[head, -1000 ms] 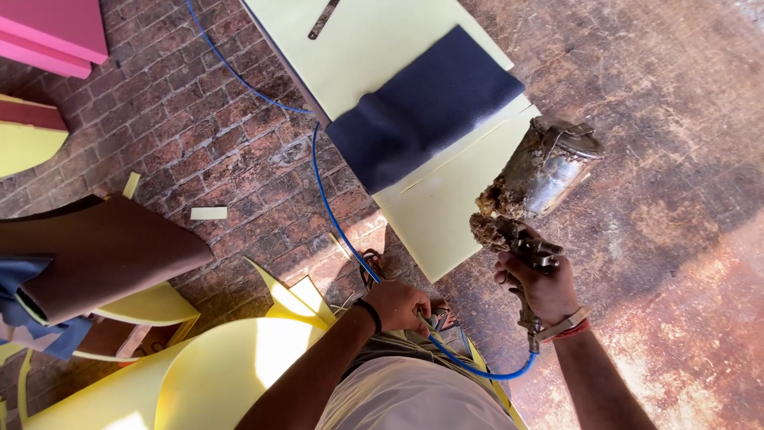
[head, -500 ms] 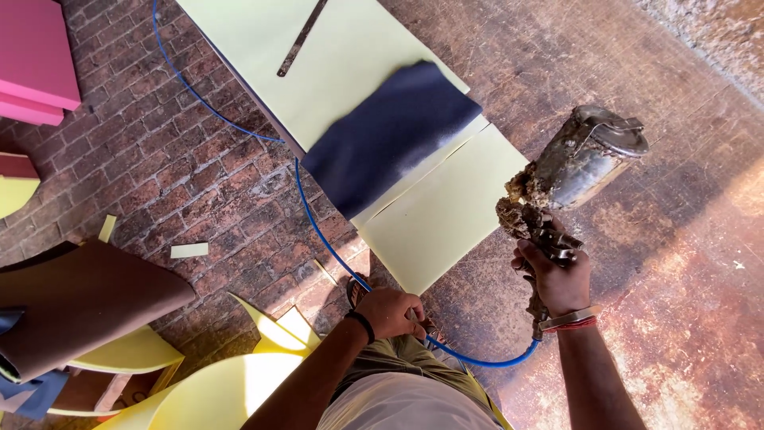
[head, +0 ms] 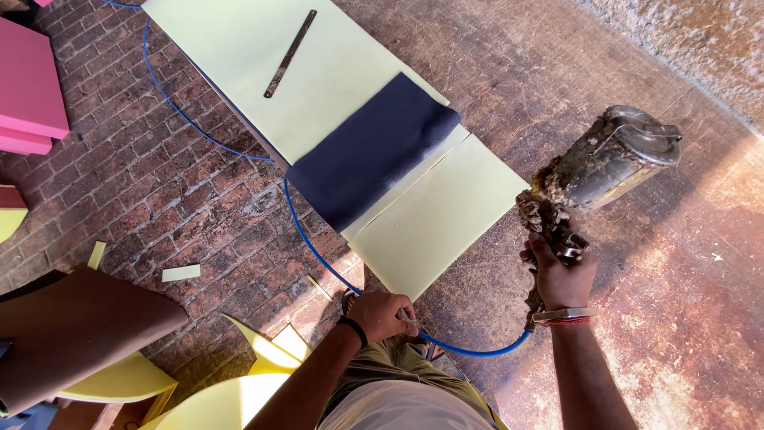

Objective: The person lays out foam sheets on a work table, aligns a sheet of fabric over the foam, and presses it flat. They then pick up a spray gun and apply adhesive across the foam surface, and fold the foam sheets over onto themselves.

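No packages, labels, signs or screens show anywhere in this view — nothing boxed, printed or lit.

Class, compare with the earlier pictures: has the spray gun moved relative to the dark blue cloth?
Yes. The spray gun in the right hand has shifted right, away from the dark blue cloth.

Brick floor (head: 199,207) under pale yellow foam sheets (head: 438,223), blue hose (head: 306,239), pink slabs (head: 28,95).
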Demonstrator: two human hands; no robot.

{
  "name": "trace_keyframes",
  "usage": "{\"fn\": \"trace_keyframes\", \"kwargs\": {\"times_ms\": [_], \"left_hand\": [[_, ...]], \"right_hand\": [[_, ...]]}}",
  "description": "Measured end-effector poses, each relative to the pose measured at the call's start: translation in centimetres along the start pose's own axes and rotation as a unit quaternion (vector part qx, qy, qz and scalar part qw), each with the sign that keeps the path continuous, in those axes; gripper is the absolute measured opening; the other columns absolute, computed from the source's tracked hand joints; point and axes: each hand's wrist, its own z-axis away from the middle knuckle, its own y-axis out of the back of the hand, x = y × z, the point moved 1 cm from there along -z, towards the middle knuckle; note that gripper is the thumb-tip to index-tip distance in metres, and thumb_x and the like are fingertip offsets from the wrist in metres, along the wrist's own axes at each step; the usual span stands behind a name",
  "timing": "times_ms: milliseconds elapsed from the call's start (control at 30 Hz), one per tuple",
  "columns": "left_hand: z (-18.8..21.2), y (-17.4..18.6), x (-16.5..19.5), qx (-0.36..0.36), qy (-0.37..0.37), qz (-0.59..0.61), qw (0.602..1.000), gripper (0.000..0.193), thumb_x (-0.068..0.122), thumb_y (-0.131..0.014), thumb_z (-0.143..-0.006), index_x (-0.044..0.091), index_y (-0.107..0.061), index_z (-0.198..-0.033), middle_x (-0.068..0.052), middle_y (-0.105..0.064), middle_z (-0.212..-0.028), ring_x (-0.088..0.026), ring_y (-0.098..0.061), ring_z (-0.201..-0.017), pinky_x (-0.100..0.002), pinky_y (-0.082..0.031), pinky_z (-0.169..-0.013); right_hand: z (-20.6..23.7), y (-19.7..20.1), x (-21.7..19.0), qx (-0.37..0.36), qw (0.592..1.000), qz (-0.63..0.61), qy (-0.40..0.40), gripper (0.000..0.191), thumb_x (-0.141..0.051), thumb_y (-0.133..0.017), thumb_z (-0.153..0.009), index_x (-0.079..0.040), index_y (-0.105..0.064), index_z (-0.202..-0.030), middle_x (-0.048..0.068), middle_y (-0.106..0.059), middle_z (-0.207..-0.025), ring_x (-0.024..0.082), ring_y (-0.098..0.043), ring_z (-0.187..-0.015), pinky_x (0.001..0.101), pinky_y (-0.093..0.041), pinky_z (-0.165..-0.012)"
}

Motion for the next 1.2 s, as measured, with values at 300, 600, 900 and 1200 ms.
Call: {"fn": "trace_keyframes", "kwargs": {"times_ms": [300,600,900,1200], "left_hand": [[2.5,-0.1,-2.6,-0.073,-0.009,-0.008,0.997,0.046,0.051,-0.090,-0.062,0.019,-0.079,-0.094,-0.002,-0.076,-0.092,-0.023,-0.072,-0.094,-0.041,-0.056,-0.081],[3.5,-2.9,-0.9,-0.077,-0.053,-0.067,0.993,0.044,0.053,-0.088,-0.067,0.019,-0.080,-0.092,-0.003,-0.078,-0.091,-0.025,-0.073,-0.091,-0.045,-0.049,-0.088],[2.1,-0.6,-2.2,-0.025,0.000,0.037,0.999,0.031,0.045,-0.084,-0.076,0.018,-0.081,-0.091,-0.004,-0.078,-0.086,-0.023,-0.075,-0.084,-0.040,-0.057,-0.079],[1.3,-0.6,1.2,-0.020,-0.035,-0.037,0.998,0.025,0.041,-0.088,-0.075,0.019,-0.082,-0.086,-0.002,-0.079,-0.082,-0.021,-0.074,-0.082,-0.045,-0.046,-0.092]], "right_hand": [[6.0,-3.3,1.2,-0.195,0.977,-0.038,-0.079,0.079,-0.004,-0.070,-0.089,0.005,-0.033,-0.157,0.013,-0.073,-0.094,0.020,-0.073,-0.079,0.0327,-0.063,-0.069],[7.6,-0.5,3.4,-0.186,0.978,0.024,-0.088,0.073,-0.005,-0.070,-0.088,0.005,-0.040,-0.153,0.015,-0.075,-0.100,0.022,-0.074,-0.078,0.0334,-0.063,-0.067],[0.6,0.8,1.2,0.013,0.999,-0.047,0.005,0.059,-0.001,-0.071,-0.095,0.010,-0.049,-0.149,0.015,-0.073,-0.099,0.020,-0.072,-0.078,0.0324,-0.063,-0.067],[1.9,4.6,1.7,0.084,0.996,-0.029,-0.012,0.062,-0.001,-0.072,-0.093,0.008,-0.048,-0.150,0.016,-0.075,-0.100,0.020,-0.074,-0.076,0.0318,-0.063,-0.066]]}}
